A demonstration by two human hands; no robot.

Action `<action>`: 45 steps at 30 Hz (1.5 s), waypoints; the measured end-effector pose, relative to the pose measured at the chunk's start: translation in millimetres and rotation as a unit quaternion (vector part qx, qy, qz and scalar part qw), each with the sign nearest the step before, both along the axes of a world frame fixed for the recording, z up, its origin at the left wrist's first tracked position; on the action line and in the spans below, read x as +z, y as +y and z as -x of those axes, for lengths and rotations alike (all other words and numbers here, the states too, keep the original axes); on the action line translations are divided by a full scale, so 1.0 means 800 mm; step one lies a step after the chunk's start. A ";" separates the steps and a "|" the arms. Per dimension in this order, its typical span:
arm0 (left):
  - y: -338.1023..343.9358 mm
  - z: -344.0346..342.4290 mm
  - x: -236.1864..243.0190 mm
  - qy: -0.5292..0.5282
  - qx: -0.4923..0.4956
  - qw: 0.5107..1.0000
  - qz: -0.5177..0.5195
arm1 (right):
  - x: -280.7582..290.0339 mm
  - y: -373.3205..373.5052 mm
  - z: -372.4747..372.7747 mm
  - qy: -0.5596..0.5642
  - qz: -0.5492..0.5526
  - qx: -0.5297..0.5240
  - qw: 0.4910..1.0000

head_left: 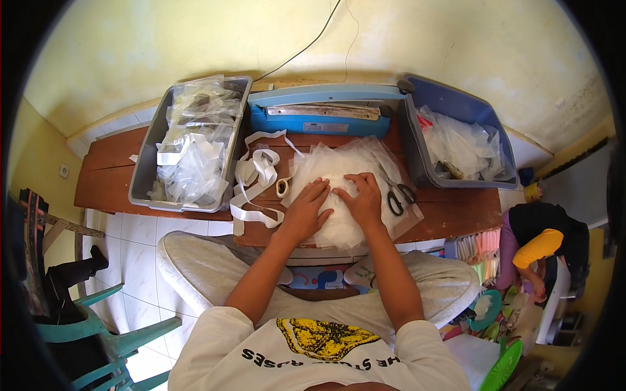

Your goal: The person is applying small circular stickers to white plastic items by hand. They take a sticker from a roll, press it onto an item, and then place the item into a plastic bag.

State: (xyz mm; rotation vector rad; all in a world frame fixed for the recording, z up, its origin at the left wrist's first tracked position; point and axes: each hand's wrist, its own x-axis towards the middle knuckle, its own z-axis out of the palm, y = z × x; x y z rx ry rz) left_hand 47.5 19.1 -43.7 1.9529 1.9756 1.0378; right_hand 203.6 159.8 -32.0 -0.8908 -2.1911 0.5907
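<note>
A heap of clear plastic bags (352,238) is spread on the low wooden bench in front of me. My left hand (306,212) lies on the near left part of the heap, fingers extended and thumb apart. On the right part, my right hand (362,201) presses down with its fingertips, thumb out to the side. Neither hand visibly grips anything. Black-handled scissors (395,202) rest on the bags just right of my right hand. Left of the heap are a small roll of tape (282,188) and a loose tangle of white ribbon (246,171).
Behind the heap stands a blue heat sealer (319,121). A grey bin (138,179) of filled bags is at left, a blue-grey bin (456,179) of plastic bags at right. A green chair (140,337) stands lower left. Another person (544,244) bends over items at right.
</note>
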 end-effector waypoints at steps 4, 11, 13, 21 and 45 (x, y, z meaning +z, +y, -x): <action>0.000 -0.001 0.000 0.006 0.004 1.000 -0.002 | -0.003 0.005 0.001 -0.003 0.045 -0.006 0.999; 0.000 0.000 -0.002 0.001 0.003 1.000 0.001 | 0.006 -0.003 0.002 -0.020 0.029 -0.010 0.999; -0.001 0.001 -0.002 -0.001 0.000 1.000 0.003 | 0.006 -0.004 0.000 -0.018 0.012 -0.006 1.000; 0.000 0.000 -0.003 0.000 -0.001 1.000 -0.006 | -0.009 0.006 -0.001 -0.006 0.048 -0.011 0.999; 0.004 -0.004 0.007 0.026 0.031 0.999 -0.037 | 0.016 0.000 -0.026 -0.058 -0.078 0.069 0.993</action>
